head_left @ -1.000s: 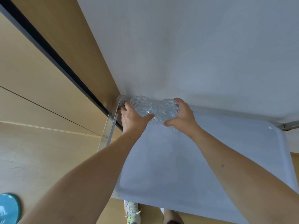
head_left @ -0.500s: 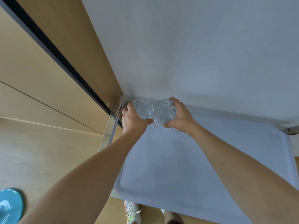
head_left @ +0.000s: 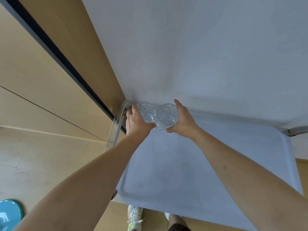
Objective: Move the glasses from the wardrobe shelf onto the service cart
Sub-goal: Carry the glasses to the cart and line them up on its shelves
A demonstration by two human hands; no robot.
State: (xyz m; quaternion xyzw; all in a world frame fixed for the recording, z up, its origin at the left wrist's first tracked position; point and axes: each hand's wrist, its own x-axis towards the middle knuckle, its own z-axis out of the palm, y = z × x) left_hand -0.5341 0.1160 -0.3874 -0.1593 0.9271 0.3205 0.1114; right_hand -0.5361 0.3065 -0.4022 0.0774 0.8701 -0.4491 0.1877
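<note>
Two clear patterned glasses are sitting side by side, touching, at the far left corner of the cart tray (head_left: pixel 216 164). The left glass (head_left: pixel 147 112) is lying just beside the metal cart handle (head_left: pixel 115 129); the right glass (head_left: pixel 167 115) is lying toward the tray's middle. Both are standing upright, mouths up, long axes vertical. Whether the bases are fully resting on the tray cannot be told.

The left hand (head_left: pixel 137 123) is wrapping its glass from the outer left side, thumb curled under the near edge. The right hand (head_left: pixel 182 121) is clasping its glass from the right, fingers stretching along the far side, thumb at the near side. Each glass is lying inboard of its own hand, so releasing looks like a matter of both hands drawing outward and back.

A wall (head_left: pixel 200 55) is rising directly behind the tray's far edge.
</note>
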